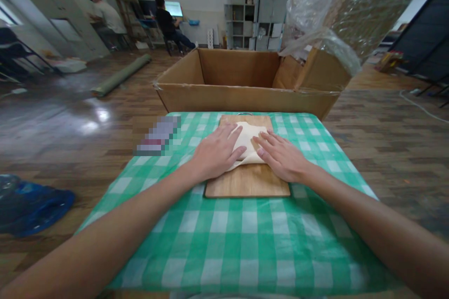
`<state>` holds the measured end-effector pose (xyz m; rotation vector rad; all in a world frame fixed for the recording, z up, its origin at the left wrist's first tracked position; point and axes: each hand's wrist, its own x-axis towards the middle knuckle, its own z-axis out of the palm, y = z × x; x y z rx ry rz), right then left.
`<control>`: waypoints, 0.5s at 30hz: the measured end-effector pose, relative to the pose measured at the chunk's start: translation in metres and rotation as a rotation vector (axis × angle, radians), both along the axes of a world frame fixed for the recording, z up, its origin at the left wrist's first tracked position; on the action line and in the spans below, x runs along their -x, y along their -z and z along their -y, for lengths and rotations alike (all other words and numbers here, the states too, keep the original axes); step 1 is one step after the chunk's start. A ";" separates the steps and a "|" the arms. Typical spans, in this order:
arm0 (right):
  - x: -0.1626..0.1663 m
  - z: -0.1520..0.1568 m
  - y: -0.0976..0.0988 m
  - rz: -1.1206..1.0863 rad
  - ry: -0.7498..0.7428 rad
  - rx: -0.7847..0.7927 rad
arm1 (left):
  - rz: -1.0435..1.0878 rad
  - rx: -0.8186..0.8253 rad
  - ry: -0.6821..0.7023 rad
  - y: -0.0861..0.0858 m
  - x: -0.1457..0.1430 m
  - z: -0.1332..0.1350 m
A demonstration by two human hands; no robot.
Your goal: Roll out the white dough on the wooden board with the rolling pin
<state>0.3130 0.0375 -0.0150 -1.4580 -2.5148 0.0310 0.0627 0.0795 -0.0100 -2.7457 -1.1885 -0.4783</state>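
Note:
A pale sheet of dough (247,138) lies on a wooden cutting board (247,182) in the middle of a table with a green and white checked cloth (224,233). My left hand (216,152) rests flat on the dough's left side, fingers stretched out and pressing down. My right hand (280,155) lies flat on the right side, fingers spread and pointing left. The fingertips of both hands nearly meet over the dough. Part of the dough is hidden under both palms.
A large open cardboard box (245,84) stands just beyond the table, with crumpled clear plastic (329,14) over its right side. A blue bag (31,203) lies on the wooden floor at left. Two people (168,23) are at desks far back.

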 end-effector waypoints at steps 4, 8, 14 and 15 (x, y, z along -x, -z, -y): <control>0.000 0.017 0.002 -0.035 -0.002 -0.009 | 0.003 -0.007 0.045 -0.001 0.006 0.019; -0.002 0.014 0.002 -0.061 -0.018 -0.008 | -0.035 0.034 0.043 -0.003 0.007 0.019; -0.004 0.001 0.003 -0.242 -0.041 -0.095 | -0.002 0.042 0.025 -0.006 0.007 0.021; -0.005 0.001 0.003 -0.259 -0.076 -0.107 | 0.005 0.041 0.033 -0.008 0.008 0.022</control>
